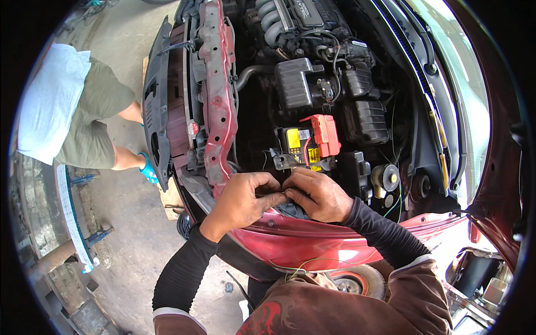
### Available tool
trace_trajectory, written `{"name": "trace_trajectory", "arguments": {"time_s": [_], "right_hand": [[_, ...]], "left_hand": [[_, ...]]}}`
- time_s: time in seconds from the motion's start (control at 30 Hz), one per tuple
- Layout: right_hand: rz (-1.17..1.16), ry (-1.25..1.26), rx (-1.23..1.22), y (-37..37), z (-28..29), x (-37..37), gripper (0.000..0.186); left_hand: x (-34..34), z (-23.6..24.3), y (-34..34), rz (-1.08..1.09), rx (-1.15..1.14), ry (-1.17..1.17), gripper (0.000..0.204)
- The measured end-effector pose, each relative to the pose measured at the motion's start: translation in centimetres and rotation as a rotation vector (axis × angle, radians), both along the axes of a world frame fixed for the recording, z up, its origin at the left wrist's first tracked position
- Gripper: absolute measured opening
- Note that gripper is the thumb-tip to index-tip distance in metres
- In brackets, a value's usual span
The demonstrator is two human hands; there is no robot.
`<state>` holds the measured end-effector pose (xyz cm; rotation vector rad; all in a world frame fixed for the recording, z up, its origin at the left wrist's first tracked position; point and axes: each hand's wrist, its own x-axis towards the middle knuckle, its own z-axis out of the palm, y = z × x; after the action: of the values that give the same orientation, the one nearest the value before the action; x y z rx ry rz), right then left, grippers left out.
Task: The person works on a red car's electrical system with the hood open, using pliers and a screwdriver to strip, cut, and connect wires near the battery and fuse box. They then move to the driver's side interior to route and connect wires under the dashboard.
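Observation:
Over the near edge of the open engine bay, my left hand [243, 200] and my right hand [320, 196] meet fingertip to fingertip. Both are closed in a pinch, and whatever sits between the fingers is too small and hidden to make out. Dark material [292, 210] shows just below the fingertips. Right beyond the hands stands a car battery [293, 138] with yellow labels and a red terminal cover [326, 135]. Beneath my wrists runs the red fender [301, 233]. A thin yellow-green wire [304, 260] trails across it near my body.
Black engine covers [294, 84] and a fuse box [365, 121] lie beyond the battery. A red front crossmember [216, 106] borders the left side. Another person [84, 111] in shorts stands at the left, near a blue-and-white stand [72, 212]. A wheel [357, 281] sits below the fender.

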<state>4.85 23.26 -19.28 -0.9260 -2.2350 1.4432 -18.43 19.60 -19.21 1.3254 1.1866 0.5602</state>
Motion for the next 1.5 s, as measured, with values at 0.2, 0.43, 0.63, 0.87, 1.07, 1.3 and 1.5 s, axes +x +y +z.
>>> {"name": "trace_trajectory", "arguments": {"time_s": [0.2,0.43,0.63,0.87,1.07,1.3,1.5], "right_hand": [[-0.025,-0.104,-0.023,-0.4,-0.3,-0.3,0.015],[-0.155,-0.003,0.056,-0.7,-0.2,-1.1,0.012],[-0.128,0.0,0.354,-1.5,-1.7,-1.2,0.019],[-0.029,-0.059,0.532,-2.3,-2.7,-0.6,0.032],[-0.077,-0.082,0.542,-2.9,-1.8,-0.1,0.027],[-0.173,0.003,0.128,-1.8,-1.2,-0.5,0.008],[-0.11,-0.188,-0.753,1.9,-1.1,-0.1,0.022]], "left_hand": [[1.2,-0.9,-1.1,-0.14,0.574,0.289,0.014],[1.7,-1.2,-1.8,0.076,0.678,0.508,0.018],[0.1,0.0,-1.6,0.172,-0.205,0.043,0.029],[0.8,-1.9,-2.5,0.356,-0.383,-0.29,0.03],[1.2,-3.1,-2.8,0.385,-0.441,-0.41,0.026],[3.4,-3.1,-4.1,0.438,-0.044,-0.244,0.015],[2.5,-2.9,-3.5,-0.014,0.971,0.431,0.032]]}}
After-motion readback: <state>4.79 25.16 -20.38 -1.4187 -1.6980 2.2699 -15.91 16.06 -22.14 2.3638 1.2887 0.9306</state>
